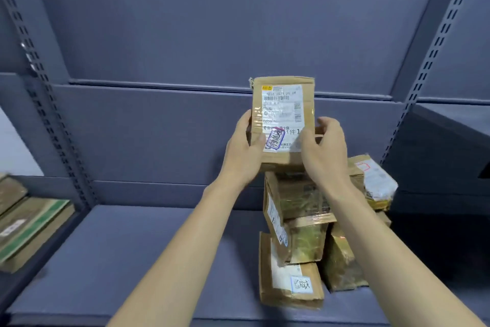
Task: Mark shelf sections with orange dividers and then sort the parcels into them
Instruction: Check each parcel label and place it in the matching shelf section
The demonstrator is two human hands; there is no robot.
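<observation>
Both forearms reach up and forward from the bottom edge of the view, bare, converging on one parcel [283, 120] held upright in the air above the shelf [132, 247].

Left hand [242, 153] grips the parcel's lower left edge: the thumb lies across the front face by the label's corner, the fingers wrap behind and cannot be seen. Right hand [324, 149] holds the lower right edge, thumb on the front near the stamped label, fingers curled round the side and back. Its wrist bends slightly inward.

That parcel is a brown carton with a white shipping label [282, 117] facing the camera, a purple stamp at the label's lower left. It stands clear of everything below it, in front of the shelf's back panel.

Under it, toward the shelf's right side, sits a pile [299, 234] of taped brown cartons, stacked unevenly, one flat carton at the front near the shelf's front edge. Flat boxes [23, 223] lie on the neighbouring shelf at far left.
</observation>
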